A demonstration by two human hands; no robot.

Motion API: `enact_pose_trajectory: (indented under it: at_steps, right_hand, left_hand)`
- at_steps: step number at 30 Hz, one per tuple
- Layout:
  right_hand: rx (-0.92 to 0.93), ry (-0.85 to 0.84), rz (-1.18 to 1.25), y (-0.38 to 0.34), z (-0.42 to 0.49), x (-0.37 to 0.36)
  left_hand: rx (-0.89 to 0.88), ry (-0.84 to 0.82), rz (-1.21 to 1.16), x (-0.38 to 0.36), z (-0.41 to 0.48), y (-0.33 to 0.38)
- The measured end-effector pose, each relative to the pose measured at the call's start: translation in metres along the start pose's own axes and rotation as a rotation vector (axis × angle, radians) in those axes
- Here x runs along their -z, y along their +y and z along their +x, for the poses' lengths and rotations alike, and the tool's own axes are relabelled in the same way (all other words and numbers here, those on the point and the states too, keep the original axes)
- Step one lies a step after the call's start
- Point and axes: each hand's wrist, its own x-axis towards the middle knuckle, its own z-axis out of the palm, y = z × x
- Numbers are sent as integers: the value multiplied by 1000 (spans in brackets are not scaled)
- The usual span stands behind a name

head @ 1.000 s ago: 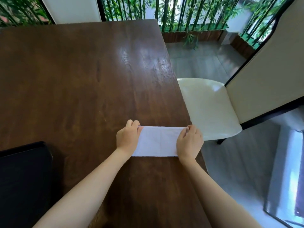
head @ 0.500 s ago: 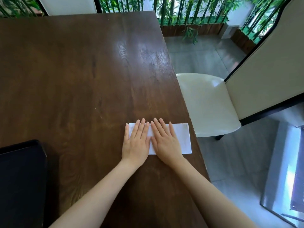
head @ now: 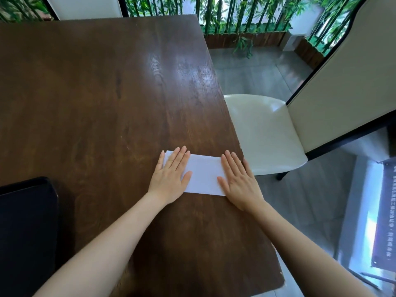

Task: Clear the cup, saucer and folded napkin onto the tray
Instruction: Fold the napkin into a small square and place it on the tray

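Seen from head cam, looking down over dark wooden table [head: 102, 103]. White folded napkin [head: 204, 174] lying flat on tabletop near right edge, long side running left-right, roughly rectangular.

Left hand [head: 171, 176] pressed palm-down on napkin's left end, fingers [head: 179, 156] straight & together, tips at or just past far edge, thumb out toward centre of napkin. Right hand [head: 239, 183] likewise palm-down on right end, fingers extended toward far edge, little-finger side at table's right edge. Both hands flat, spread, gripping nothing; resting on napkin only. Bare strip of napkin visible btwn the two hands. Both forearms bare, reaching in from bottom of frame.

Black tray [head: 25, 232] at lower left, on table, well apart from napkin; only rounded corner & part of dark surface in view, rest cut off by frame edge.

Cream-coloured chair [head: 263, 133] w/ glossy seat just beside table's right edge, dark leg showing under seat, pale backrest panel rising at right. Grey floor [head: 252, 69] beyond. Green bamboo stalks [head: 231, 13] in wooden planter along far side. Light glare on tabletop toward far right. Chipped corner at table's near right end.
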Motion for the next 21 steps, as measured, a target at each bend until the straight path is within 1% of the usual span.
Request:
enact_pose_trajectory:
  at_steps: [6, 7, 9, 12, 14, 17, 19, 21]
  right_hand:
    - [4, -74, 68, -8, -33, -2]
    - [1, -83, 80, -10, -40, -2]
    - [-19, -97, 120, -17, -53, -1]
    - [-68, -89, 120, -32, -73, -1]
    - [-116, -73, 102, -43, -84, -1]
    - [-143, -41, 92, -52, -98, 1]
    - [-113, -4, 37, -57, -113, 3]
    - [-77, 56, -44, -59, -131, 2]
  left_hand:
    - [-240, -81, 132, 15, 24, -26]
    - [-247, -80, 174, 18, 27, -28]
    - [-217, -24, 261, 23, 29, -25]
    - [-125, 57, 307, 28, 12, 6]
    - [-63, 79, 201, 24, -15, 38]
    - [-49, 125, -164, 14, -79, 75]
    - [-84, 157, -241, 7, -122, 89]
    - [-97, 145, -235, 4, -152, 96]
